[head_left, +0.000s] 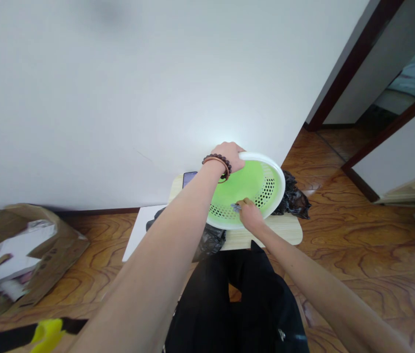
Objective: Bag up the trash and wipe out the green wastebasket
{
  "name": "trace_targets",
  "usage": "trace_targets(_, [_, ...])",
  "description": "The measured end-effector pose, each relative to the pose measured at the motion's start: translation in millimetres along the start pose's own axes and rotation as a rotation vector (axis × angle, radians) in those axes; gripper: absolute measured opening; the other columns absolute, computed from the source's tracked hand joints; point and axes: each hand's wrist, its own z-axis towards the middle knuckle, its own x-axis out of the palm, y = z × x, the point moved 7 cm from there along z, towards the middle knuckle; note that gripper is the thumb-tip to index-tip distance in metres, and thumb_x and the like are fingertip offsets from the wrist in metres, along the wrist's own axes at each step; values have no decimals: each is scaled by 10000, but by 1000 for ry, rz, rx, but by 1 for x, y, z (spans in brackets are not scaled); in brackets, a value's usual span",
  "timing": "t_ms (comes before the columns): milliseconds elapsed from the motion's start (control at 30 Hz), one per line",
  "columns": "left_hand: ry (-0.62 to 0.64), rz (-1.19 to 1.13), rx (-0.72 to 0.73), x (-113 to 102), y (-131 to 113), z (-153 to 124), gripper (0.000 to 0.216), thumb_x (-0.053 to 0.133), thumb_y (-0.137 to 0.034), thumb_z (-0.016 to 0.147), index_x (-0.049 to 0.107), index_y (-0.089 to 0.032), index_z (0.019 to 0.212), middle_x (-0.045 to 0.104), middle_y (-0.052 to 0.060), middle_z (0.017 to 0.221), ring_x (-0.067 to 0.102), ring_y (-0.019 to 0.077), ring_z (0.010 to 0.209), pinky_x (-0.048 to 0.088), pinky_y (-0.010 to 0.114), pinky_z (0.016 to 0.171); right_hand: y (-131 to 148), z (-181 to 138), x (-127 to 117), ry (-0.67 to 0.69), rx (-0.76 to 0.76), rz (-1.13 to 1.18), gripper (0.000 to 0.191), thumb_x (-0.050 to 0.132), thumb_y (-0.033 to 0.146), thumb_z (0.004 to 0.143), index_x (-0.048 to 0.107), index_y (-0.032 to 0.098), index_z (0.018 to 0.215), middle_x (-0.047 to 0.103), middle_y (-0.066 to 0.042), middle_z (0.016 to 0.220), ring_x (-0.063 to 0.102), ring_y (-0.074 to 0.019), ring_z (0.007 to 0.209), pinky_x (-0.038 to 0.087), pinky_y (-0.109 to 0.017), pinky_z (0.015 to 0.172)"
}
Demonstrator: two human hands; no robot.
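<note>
A green plastic basket with a white rim [276, 171] and rows of holes is tilted over a small pale wooden table [284, 233]. My left hand [229, 154], with beaded bracelets at the wrist, is closed on the far left part of the rim; its fingertips are partly hidden. Inside the basket, near the holed wall on my side, my right hand [250, 214] is closed around a small grey-blue piece [235, 207]. Its kind is too small to make out. Black plastic bags [294, 196] lie beside and beneath the basket.
A phone-like dark-edged object [189, 178] lies at the table's left end, by the white wall [119, 98]. An opened cardboard box [60, 250] with white packages stands on the wooden floor at left. A doorway with dark frames [358, 63] is at right.
</note>
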Motion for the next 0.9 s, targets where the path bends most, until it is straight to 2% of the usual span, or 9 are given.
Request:
trace_targets(100, [3, -2, 14, 1, -3, 1, 447, 512, -244, 660, 649, -306, 1081, 679, 36, 832, 600, 179, 734, 467, 271, 670, -20, -1, -7, -53, 27, -137, 319, 351, 23, 829, 593, 107, 1019, 552, -135, 1012, 461, -205, 992, 363, -293, 825])
trace_targets(167, [6, -15, 12, 1, -4, 1, 443, 513, -241, 654, 656, -310, 1067, 678, 38, 831, 601, 183, 726, 468, 274, 651, -16, -5, 1, -32, 47, -114, 319, 360, 19, 822, 592, 107, 1024, 557, -137, 1007, 467, -204, 986, 365, -293, 827])
trace_targets(267, [-4, -34, 3, 1, -3, 1, 439, 508, -243, 651, 659, -329, 1054, 678, 35, 839, 602, 191, 723, 469, 283, 629, 15, -14, 20, 12, 27, 69, 306, 394, 71, 839, 566, 147, 1080, 562, -107, 1033, 504, -180, 949, 374, -273, 826])
trace_targets(367, [-3, -27, -6, 1, -1, 0, 456, 512, -246, 652, 647, -326, 1080, 679, 34, 836, 601, 190, 726, 469, 286, 640, 49, -20, 29, 8, -24, 228, 263, 402, 160, 878, 543, 165, 1100, 570, -81, 1028, 525, -167, 930, 381, -257, 826])
trace_targets(467, [2, -21, -7, 1, 2, 0, 474, 520, -237, 645, 640, -320, 1095, 680, 31, 829, 601, 183, 731, 464, 274, 649, 63, -23, 26, 8, -123, 174, 266, 401, 146, 880, 528, 175, 1112, 560, -75, 1041, 515, -165, 949, 385, -249, 829])
trace_targets(567, [2, -24, 7, 0, 1, -1, 467, 521, -231, 640, 648, -334, 1078, 682, 25, 832, 603, 183, 730, 460, 272, 643, 54, -26, 21, 59, -252, -48, 279, 388, 89, 865, 545, 178, 1078, 546, -90, 1045, 494, -187, 967, 392, -272, 828])
trace_targets(700, [-2, -24, 6, 1, -1, 0, 466, 526, -238, 643, 646, -324, 1085, 685, 38, 839, 603, 188, 736, 464, 284, 655, 22, -24, 11, 110, -356, -266, 256, 376, 72, 860, 583, 153, 987, 552, -117, 1017, 475, -216, 969, 393, -316, 829])
trace_targets(800, [18, -32, 1, 3, -3, 1, 462, 528, -239, 644, 649, -314, 1083, 685, 41, 851, 600, 185, 743, 466, 281, 671, -2, -16, 2, 126, -307, -288, 247, 389, 62, 852, 613, 138, 923, 571, -128, 996, 467, -221, 981, 370, -323, 852])
trace_targets(900, [14, -37, -3, 3, -5, 1, 447, 535, -235, 635, 663, -318, 1055, 683, 38, 857, 603, 188, 761, 466, 269, 671, -15, -7, -2, 96, -169, -261, 263, 373, 55, 852, 620, 104, 930, 574, -158, 992, 473, -242, 987, 375, -336, 824])
